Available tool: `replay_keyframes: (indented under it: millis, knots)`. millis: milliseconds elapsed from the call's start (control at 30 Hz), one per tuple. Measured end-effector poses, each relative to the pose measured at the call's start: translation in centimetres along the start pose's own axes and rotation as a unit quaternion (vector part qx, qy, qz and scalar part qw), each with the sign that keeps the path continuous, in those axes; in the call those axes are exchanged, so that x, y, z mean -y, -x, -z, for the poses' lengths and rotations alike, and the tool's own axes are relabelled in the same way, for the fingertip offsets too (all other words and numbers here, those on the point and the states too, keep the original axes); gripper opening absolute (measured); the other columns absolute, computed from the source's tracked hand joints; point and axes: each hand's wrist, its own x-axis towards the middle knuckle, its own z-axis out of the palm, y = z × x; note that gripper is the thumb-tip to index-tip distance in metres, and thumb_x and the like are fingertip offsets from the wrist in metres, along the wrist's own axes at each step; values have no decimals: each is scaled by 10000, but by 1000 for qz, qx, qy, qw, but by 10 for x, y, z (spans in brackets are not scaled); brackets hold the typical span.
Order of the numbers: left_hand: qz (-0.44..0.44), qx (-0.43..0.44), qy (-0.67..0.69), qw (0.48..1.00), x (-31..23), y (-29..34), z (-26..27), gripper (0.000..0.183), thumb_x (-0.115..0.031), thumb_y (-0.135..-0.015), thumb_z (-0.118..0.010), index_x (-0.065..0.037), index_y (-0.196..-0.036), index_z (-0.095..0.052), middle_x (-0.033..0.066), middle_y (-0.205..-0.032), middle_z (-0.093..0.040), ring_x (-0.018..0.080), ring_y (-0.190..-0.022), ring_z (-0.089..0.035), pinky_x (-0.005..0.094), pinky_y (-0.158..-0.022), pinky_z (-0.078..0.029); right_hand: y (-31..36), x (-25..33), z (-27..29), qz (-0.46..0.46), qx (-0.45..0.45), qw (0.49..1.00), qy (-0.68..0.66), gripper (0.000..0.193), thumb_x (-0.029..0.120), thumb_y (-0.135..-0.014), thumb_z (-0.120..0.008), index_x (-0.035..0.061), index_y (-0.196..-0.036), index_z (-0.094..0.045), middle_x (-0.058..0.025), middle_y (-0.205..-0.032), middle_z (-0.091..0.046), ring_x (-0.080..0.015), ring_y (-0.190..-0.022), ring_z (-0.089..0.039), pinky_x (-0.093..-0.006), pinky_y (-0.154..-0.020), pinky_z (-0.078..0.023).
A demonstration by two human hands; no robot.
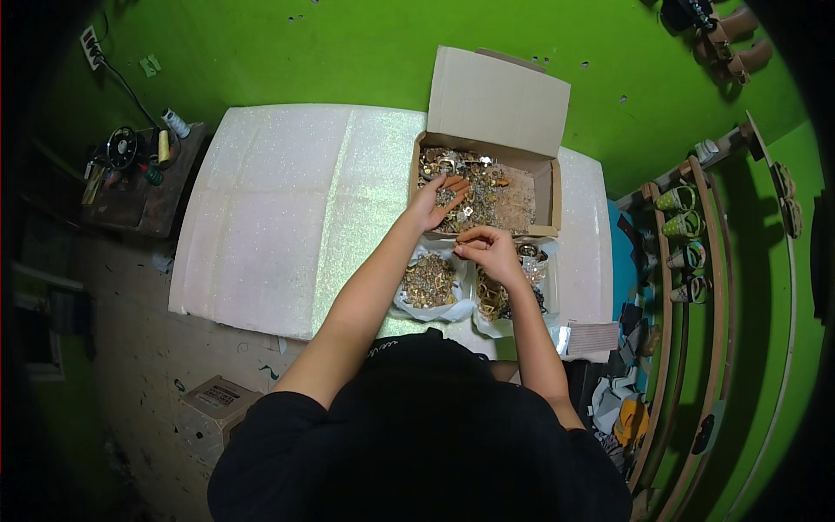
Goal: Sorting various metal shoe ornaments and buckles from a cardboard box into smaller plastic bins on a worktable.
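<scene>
My left hand is palm up over the cardboard box, fingers extended, with small greyish metal pieces resting in the palm. Under it the box holds a heap of mixed metal fittings, some like buckles, in gold and silver tones. Just in front of the box, my right hand is closed in a pinch; whatever lies between its fingertips is too small to name. It hovers by a white plastic bag of small gold-coloured pieces. A second white bag holds larger buckle-like fittings, partly hidden by my right wrist.
The box's lid stands up against the green wall. A pale glittery sheet covers the table. At left is a small dark stand with thread spools. A wooden rack with sandals stands right; a carton sits on the floor.
</scene>
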Motion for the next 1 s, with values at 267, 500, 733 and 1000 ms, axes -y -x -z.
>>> replay_keyframes:
  millis: [267, 500, 733, 1000]
  knots:
    - [-2, -9, 16, 1000, 0, 2, -5, 273, -220, -880, -297, -4, -806, -448, 104, -866, -496, 217, -968, -473, 316, -900, -358, 7, -5, 4, -17, -14, 1000, -9, 148, -8, -679, -615, -42, -807, -550, -70, -754, -588, -111, -690, -568, -216, -616, -469]
    - [3, -6, 47, 999, -2, 3, -6, 285, -227, -878, -292, -15, -758, -440, 114, -866, -499, 223, -970, -473, 318, -896, -362, 6, -9, 3, -7, -12, 1000, 24, 157, 32, -684, -623, -25, -817, -562, -57, -759, -593, -76, -657, -536, -192, -600, -432]
    - [4, -23, 40, 999, -3, 6, -8, 307, -245, -875, -271, -44, -700, -423, 119, -864, -512, 218, -957, -480, 319, -882, -368, 7, 3, 0, -22, 3, 999, 29, 143, 39, -748, -550, -49, -860, -536, -113, -785, -608, -114, -686, -568, -214, -600, -442]
    - [3, 2, 24, 1000, -2, 3, -3, 378, -250, -882, -228, 37, -869, -473, 165, -1031, -487, 242, -1054, -433, 299, -907, -361, 5, -1, -1, -23, 13, 1000, -12, 131, 18, -750, -534, -53, -861, -525, -129, -788, -608, -132, -685, -574, -223, -612, -448]
